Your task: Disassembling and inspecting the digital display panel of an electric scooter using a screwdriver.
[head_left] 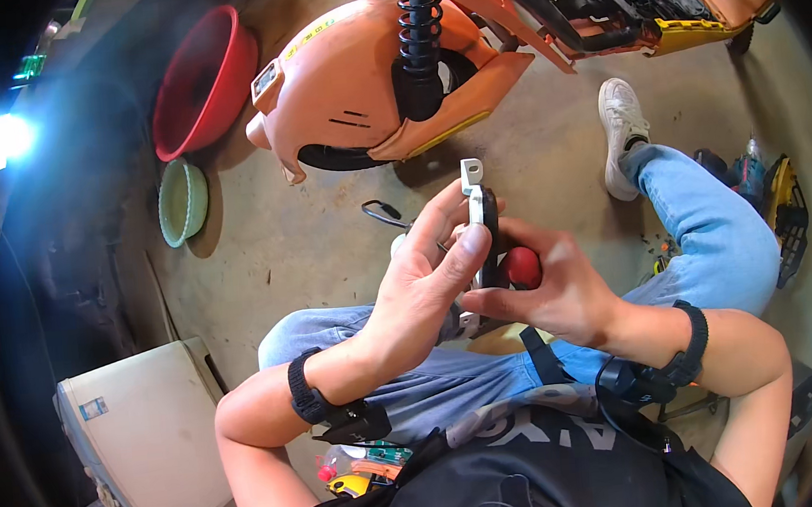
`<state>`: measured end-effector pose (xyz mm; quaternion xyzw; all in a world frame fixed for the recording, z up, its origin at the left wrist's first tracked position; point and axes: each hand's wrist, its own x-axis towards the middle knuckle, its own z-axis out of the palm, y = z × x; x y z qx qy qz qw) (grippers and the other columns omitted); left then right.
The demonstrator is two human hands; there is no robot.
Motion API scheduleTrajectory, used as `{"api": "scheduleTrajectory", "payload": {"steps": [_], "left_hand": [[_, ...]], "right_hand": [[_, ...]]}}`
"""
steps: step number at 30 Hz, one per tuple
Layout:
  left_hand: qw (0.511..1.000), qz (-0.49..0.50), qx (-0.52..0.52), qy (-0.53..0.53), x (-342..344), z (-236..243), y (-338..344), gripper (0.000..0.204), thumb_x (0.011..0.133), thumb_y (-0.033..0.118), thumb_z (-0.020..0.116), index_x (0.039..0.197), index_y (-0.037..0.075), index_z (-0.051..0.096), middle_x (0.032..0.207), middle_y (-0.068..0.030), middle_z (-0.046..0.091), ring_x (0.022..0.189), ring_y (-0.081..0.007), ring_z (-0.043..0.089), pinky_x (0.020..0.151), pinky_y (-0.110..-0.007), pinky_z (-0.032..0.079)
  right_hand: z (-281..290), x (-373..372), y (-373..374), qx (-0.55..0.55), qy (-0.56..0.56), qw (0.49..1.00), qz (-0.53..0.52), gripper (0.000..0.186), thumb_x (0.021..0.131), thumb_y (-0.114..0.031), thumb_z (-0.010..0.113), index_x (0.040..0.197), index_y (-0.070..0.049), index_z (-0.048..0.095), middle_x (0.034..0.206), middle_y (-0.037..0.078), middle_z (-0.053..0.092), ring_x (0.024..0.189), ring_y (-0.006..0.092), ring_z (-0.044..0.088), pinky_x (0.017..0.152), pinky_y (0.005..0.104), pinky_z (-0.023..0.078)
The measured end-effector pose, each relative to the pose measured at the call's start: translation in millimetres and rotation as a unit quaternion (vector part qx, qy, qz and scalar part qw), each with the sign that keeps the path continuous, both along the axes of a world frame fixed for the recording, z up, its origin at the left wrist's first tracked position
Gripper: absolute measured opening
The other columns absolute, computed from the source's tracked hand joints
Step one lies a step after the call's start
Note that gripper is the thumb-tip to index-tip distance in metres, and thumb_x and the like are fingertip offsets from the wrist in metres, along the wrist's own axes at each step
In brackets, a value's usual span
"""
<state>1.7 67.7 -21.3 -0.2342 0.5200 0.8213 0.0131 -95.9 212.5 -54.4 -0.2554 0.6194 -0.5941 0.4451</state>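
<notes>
Case: an off-white, boxy case (159, 444), lower left of the frame.
Basins: a pale green, scalloped plastic bowl (173, 203) and a large red plastic tub (207, 88), upper left.
Scooter: an orange-bodied scooter (349, 72), top centre.
Left grip: my left hand (413, 286) pinches a flat silver metal bracket (475, 212) backed by a black disc (490, 220), mid-frame.
Right grip: my right hand (566, 289) curls closed around a red rounded piece (522, 268), just right of centre; I cannot tell whether it joins the disc.
</notes>
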Motion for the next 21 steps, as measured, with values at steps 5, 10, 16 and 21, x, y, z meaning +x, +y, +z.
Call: {"api": "scheduleTrajectory", "payload": {"steps": [5,10,16,21], "left_hand": [[0.999,-0.038,-0.001,-0.009,-0.1,-4.2,-5.3,0.061,0.106,0.035,0.053,0.154,0.005,0.032,0.141,-0.0096,0.053,0.124,-0.0173,0.054,0.106,-0.036,0.045],[0.997,-0.071,-0.030,-0.015,0.6,-6.6,-5.7,0.059,0.107,0.037,0.049,0.155,0.007,0.032,0.145,-0.0101,0.050,0.127,-0.0190,0.053,0.107,-0.040,0.046],[0.999,-0.029,0.029,-0.031,-1.8,1.7,-4.2,0.059,0.108,0.041,0.044,0.153,0.005,0.033,0.146,-0.0110,0.049,0.130,-0.0214,0.053,0.108,-0.040,0.046],[0.995,-0.017,0.085,-0.055,-5.1,2.4,-9.8,0.057,0.108,0.049,0.039,0.145,0.007,0.043,0.132,-0.0099,0.059,0.120,-0.0198,0.059,0.104,-0.036,0.048]], "right_hand": [[12.1,-4.0,2.6,0.031,-0.013,0.999,0.020,0.040,0.082,-0.018,0.084,0.111,-0.001,0.063,0.076,0.000,0.059,0.072,0.0068,0.050,0.067,0.0263,0.048],[12.7,-3.9,4.8,0.042,-0.052,0.997,0.034,0.035,0.085,-0.016,0.080,0.111,-0.001,0.063,0.080,0.001,0.061,0.074,0.0077,0.053,0.069,0.0266,0.049],[9.6,-2.9,5.2,-0.017,-0.046,0.999,0.011,0.033,0.087,-0.015,0.080,0.111,-0.001,0.064,0.086,0.001,0.065,0.078,0.0071,0.056,0.073,0.0260,0.050],[5.6,-5.9,4.0,-0.004,-0.151,0.988,0.031,0.039,0.087,-0.016,0.080,0.117,0.001,0.062,0.096,0.003,0.068,0.086,0.0061,0.058,0.079,0.0256,0.051]]}}
